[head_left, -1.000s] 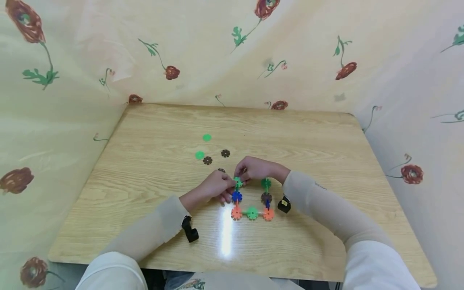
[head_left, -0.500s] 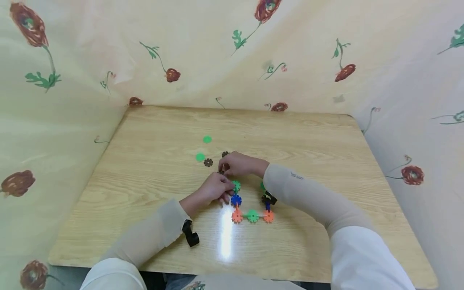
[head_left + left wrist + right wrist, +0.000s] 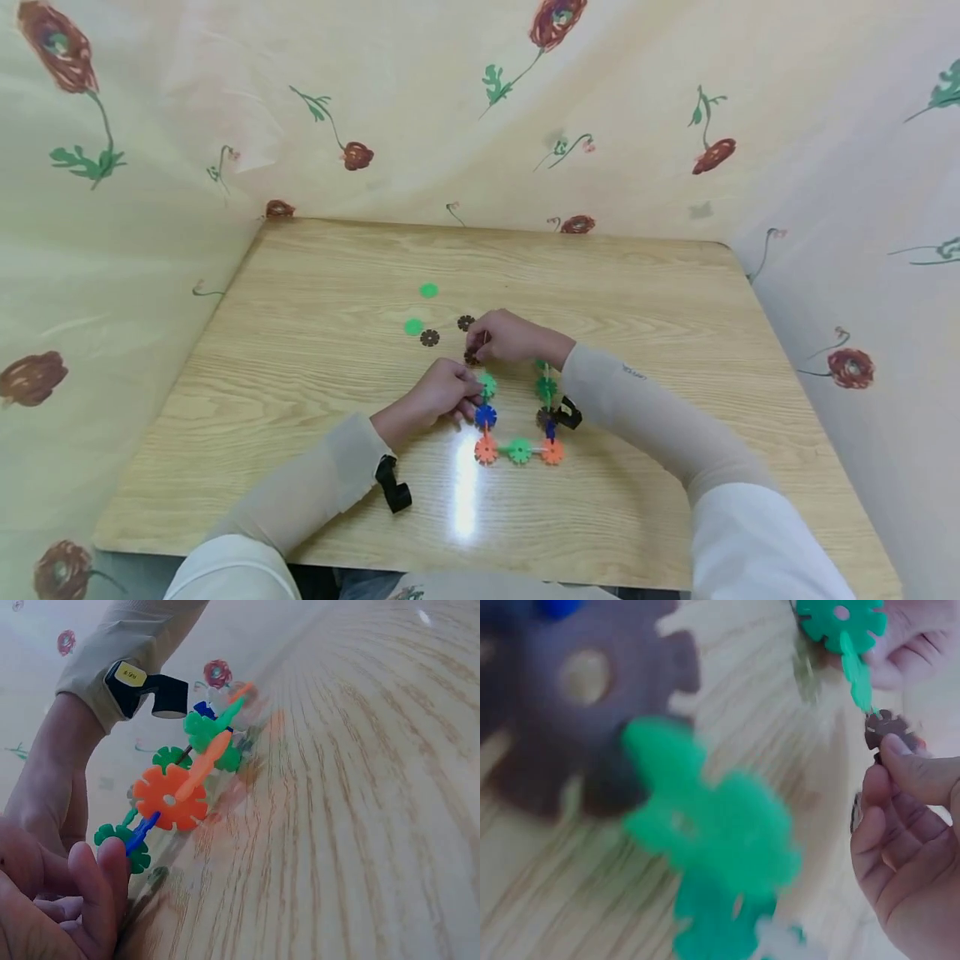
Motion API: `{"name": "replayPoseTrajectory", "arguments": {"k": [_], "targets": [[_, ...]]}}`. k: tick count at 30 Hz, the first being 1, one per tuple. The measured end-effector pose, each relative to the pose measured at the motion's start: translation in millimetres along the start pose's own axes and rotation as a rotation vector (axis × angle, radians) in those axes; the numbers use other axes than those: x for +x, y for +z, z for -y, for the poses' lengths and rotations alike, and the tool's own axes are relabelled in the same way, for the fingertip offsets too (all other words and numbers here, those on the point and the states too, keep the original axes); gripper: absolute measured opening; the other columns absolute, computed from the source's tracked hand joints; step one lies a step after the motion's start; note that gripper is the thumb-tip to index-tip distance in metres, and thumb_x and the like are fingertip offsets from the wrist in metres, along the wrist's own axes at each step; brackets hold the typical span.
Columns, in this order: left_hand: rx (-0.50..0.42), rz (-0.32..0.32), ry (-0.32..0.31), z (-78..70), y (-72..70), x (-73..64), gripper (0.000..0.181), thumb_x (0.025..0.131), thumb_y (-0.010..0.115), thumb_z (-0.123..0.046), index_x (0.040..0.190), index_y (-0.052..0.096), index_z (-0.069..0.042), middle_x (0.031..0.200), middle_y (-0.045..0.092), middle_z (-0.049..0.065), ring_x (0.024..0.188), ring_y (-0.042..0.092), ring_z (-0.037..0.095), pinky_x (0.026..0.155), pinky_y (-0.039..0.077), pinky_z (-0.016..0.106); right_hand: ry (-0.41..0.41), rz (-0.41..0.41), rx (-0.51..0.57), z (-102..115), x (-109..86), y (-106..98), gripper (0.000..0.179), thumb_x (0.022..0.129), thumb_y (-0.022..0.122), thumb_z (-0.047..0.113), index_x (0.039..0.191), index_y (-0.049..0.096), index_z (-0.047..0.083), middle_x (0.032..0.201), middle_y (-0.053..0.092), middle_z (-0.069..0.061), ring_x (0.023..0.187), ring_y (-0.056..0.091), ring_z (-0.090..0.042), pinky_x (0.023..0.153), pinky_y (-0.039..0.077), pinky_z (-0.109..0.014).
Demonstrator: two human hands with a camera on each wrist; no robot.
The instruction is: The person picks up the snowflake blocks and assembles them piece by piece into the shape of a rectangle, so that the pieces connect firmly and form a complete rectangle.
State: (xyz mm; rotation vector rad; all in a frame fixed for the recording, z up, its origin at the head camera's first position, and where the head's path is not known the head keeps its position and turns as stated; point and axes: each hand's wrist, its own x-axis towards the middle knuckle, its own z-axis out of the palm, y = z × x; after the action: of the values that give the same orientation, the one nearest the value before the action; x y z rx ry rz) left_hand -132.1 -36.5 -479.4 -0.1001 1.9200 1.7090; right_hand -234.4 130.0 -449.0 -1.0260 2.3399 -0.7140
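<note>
A U-shaped chain of notched snowflake discs lies in front of the person, with orange discs (image 3: 486, 451) at its near corners. My left hand (image 3: 438, 392) pinches the green snowflake disc (image 3: 487, 385) at the chain's left end, above a blue disc (image 3: 486, 416). Between thumb and fingertips, my right hand (image 3: 510, 337) pinches a brown snowflake disc (image 3: 885, 729). In the right wrist view that brown disc is right by the tip of an edge-on green disc (image 3: 857, 679). The chain's right arm, with a green disc (image 3: 546, 387), runs beneath the right forearm.
Loose brown discs (image 3: 430, 337) and green discs (image 3: 413, 327) lie beyond the hands on the wooden table (image 3: 315, 283). Flower-patterned cloth (image 3: 420, 108) hangs behind and at both sides. Each wrist wears a black camera mount (image 3: 393, 483).
The right hand has gone from the chain's left end leftward to a loose brown disc, taken it, and come back slightly right with it. The left hand has stayed at the green disc.
</note>
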Motion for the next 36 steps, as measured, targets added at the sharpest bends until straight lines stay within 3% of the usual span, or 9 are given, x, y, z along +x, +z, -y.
{"name": "replayPoseTrajectory", "arguments": {"k": [6, 11, 14, 24, 31, 36], "targets": [[0.011, -0.025, -0.001, -0.2, -2.8, 5.4, 0.014, 0.098, 0.063, -0.006, 0.091, 0.07, 0.004, 0.08, 0.07, 0.015, 0.051, 0.061, 0.014, 0.042, 0.049, 0.024, -0.039, -0.083, 0.118, -10, -15.8, -8, 0.019, 0.086, 0.074, -0.006, 0.088, 0.078, 0.012, 0.09, 0.075, 0.003, 0.088, 0.07, -0.014, 0.083, 0.057, -0.03], [0.021, -0.032, 0.008, -6.7, -3.3, 6.1, 0.015, 0.098, 0.062, -0.008, 0.091, 0.069, 0.003, 0.08, 0.069, 0.013, 0.052, 0.059, 0.013, 0.042, 0.046, 0.022, -0.061, -0.117, 0.099, -14, -23.1, -5, 0.017, 0.086, 0.076, -0.004, 0.087, 0.08, 0.012, 0.087, 0.076, 0.003, 0.083, 0.071, -0.012, 0.079, 0.058, -0.027], [0.033, -0.033, 0.012, -9.8, -2.5, 5.0, 0.016, 0.098, 0.061, -0.008, 0.091, 0.069, 0.003, 0.078, 0.069, 0.012, 0.052, 0.058, 0.013, 0.043, 0.046, 0.022, -0.107, -0.139, 0.046, -14, -26.1, -2, 0.017, 0.085, 0.076, -0.005, 0.086, 0.08, 0.011, 0.087, 0.075, 0.004, 0.082, 0.071, -0.011, 0.078, 0.058, -0.026], [0.045, -0.055, -0.002, -10.8, 1.1, 6.0, 0.016, 0.097, 0.063, -0.008, 0.087, 0.07, 0.003, 0.076, 0.068, 0.011, 0.051, 0.056, 0.011, 0.043, 0.045, 0.02, -0.374, -0.207, -0.191, -9, -33.8, 0, 0.016, 0.083, 0.076, -0.01, 0.088, 0.078, 0.005, 0.091, 0.074, -0.003, 0.086, 0.071, -0.017, 0.082, 0.057, -0.023], [0.026, -0.063, 0.018, -6.0, 4.6, 5.0, 0.016, 0.096, 0.063, -0.006, 0.088, 0.071, 0.004, 0.075, 0.068, 0.011, 0.051, 0.055, 0.011, 0.043, 0.045, 0.02, -0.438, -0.227, -0.365, -8, -40.8, 7, 0.014, 0.084, 0.077, -0.006, 0.091, 0.078, 0.006, 0.093, 0.074, -0.003, 0.087, 0.072, -0.016, 0.081, 0.057, -0.022], [0.023, -0.09, 0.038, -6.7, 7.5, 3.5, 0.015, 0.095, 0.064, -0.006, 0.086, 0.072, 0.004, 0.072, 0.068, 0.01, 0.051, 0.055, 0.011, 0.043, 0.046, 0.02, -0.488, -0.251, -0.412, -7, -42.3, 9, 0.015, 0.084, 0.076, -0.008, 0.091, 0.078, 0.005, 0.093, 0.074, -0.004, 0.086, 0.072, -0.016, 0.078, 0.057, -0.02]]}}
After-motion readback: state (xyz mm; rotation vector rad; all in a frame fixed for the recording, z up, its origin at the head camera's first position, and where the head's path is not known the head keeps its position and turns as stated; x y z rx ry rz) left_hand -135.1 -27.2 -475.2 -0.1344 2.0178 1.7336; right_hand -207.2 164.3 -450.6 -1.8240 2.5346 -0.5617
